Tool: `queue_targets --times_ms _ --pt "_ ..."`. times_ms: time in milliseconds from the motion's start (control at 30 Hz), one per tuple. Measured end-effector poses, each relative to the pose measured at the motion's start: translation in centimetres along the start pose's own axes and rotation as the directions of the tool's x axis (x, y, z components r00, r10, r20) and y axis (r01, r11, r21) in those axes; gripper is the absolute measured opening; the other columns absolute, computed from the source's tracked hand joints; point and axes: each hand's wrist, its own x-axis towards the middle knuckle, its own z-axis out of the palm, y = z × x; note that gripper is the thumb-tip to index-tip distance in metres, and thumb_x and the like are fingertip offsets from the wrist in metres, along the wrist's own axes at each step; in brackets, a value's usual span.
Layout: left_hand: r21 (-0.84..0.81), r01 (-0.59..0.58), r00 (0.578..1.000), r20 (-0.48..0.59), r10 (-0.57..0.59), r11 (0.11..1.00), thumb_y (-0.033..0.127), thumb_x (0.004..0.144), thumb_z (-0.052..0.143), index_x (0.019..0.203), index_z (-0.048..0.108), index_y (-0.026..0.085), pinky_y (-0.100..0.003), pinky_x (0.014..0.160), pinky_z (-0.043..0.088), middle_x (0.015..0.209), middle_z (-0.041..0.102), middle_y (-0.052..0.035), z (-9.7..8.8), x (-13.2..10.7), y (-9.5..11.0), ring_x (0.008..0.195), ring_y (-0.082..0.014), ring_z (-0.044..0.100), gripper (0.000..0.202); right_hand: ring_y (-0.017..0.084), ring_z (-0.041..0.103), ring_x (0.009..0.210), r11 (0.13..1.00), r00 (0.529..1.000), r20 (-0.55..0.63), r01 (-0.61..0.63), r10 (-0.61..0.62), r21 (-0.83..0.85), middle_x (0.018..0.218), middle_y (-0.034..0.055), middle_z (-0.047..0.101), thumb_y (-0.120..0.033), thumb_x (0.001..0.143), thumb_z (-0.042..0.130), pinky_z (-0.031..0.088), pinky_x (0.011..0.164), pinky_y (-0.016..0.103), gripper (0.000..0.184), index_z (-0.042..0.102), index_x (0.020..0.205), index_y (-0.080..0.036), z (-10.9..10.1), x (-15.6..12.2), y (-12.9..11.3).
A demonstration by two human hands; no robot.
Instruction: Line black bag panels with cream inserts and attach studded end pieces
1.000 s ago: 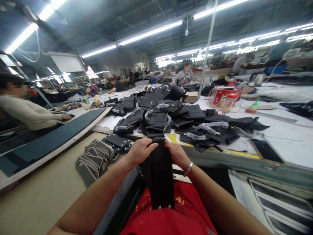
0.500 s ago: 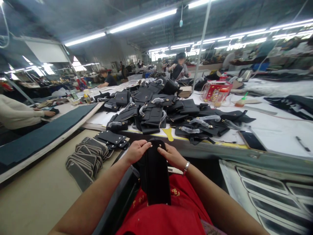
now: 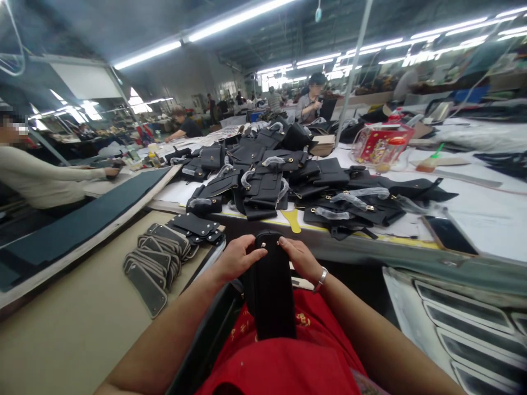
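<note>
Long black leather panel with a rounded top end (image 3: 272, 285) stands upright on the red-clothed lap (image 3: 288, 356), its lower end resting there, its rounded end level with the near edge of the long work surface (image 3: 370, 258). Held this way the panel's face is turned to the person and its top end sits between both hands; likely propped on the lap so the hands need only steady and work the top.

Left hand (image 3: 239, 258) grips the panel's upper left edge. Its fingers (image 3: 257, 254) are curled closed over the rim, thumb hidden behind or below. Right hand (image 3: 298, 258), silver bracelet at the wrist, mirrors it on the upper right edge; its fingers (image 3: 284, 242) are bent and pinched onto the rim near the rounded corner. Neither hand is spread open; both clamp the panel, with the fingertips nearly meeting across the top.

Relative to the panel:
- Left of it, on a lower tan surface (image 3: 74, 329), a fanned stack of grey-faced flat leather pieces (image 3: 158, 263), overlapped so each edge shows.
- Just beyond it, a loose heap of black leather bag parts with gold fittings and plastic-wrapped handles (image 3: 288, 186) on the work surface.
- Beyond and right, a dark phone lying flat (image 3: 448, 236); farther back, a red printed box (image 3: 381, 145).
- Far left, another person's cream sleeve (image 3: 45, 178) reaching over a dark mat.
</note>
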Motion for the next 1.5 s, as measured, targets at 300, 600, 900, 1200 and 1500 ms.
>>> queue_targets --times_ms 300,600,900,1200,1500 --pt "-0.063 0.008 1.0 0.03 -0.006 0.998 0.042 0.085 0.045 0.058 0.043 0.016 -0.023 0.054 0.028 0.059 0.038 0.0044 0.1 0.8 -0.1 0.058 -0.0093 0.036 0.037 0.013 0.046 0.063 0.993 0.997 -0.074 -0.021 0.012 -0.117 0.067 0.0017 0.055 -0.053 0.085 0.039 0.037 0.062 0.026 0.045 0.054 0.065 -0.016 -0.1 0.1 0.1" --pt "0.005 -0.008 0.999 0.054 0.008 1.0 0.043 0.087 0.039 0.06 0.052 0.016 -0.024 0.054 0.029 0.057 0.046 0.0024 -0.6 1.9 0.4 0.056 -0.0099 0.04 0.04 0.015 0.049 0.066 0.941 0.999 -0.025 0.015 -0.024 -0.339 0.072 0.004 0.058 -0.052 0.09 0.031 0.037 0.062 0.027 0.048 0.057 0.071 -0.016 -0.4 0.1 -0.2" --pt "-0.216 0.015 0.998 0.068 0.0 0.976 0.045 0.084 0.044 0.061 0.053 0.015 -0.022 0.05 0.028 0.055 0.04 0.0039 -0.1 1.7 -0.2 0.052 -0.0083 0.035 0.04 0.01 0.04 0.054 0.818 0.985 0.166 0.13 -0.043 -0.56 0.057 -0.0027 0.045 -0.048 0.086 0.038 0.028 0.053 0.024 0.038 0.049 0.065 -0.018 -2.0 2.4 -3.0" --pt "-0.034 0.069 0.993 0.095 -0.066 0.997 0.056 0.085 0.038 0.066 0.055 0.015 -0.022 0.05 0.03 0.057 0.047 0.002 0.8 0.3 -1.0 0.053 -0.0099 0.041 0.049 0.008 0.036 0.049 0.979 0.989 0.142 0.001 0.029 -0.203 0.055 -0.0044 0.039 -0.061 0.077 0.044 0.028 0.047 0.022 0.044 0.043 0.063 -0.019 -1.4 2.3 -1.9" --pt "0.261 0.093 0.93 0.323 -0.178 0.961 0.049 0.087 0.039 0.088 0.066 0.016 -0.026 0.064 0.041 0.086 0.069 -0.0078 4.0 -7.9 -1.0 0.077 -0.0199 0.063 0.043 0.022 0.059 0.084 0.884 0.968 0.233 0.03 0.09 -0.467 0.094 0.0109 0.066 -0.057 0.088 0.032 0.044 0.075 0.032 0.053 0.062 0.094 -0.014 1.1 -4.2 2.2"
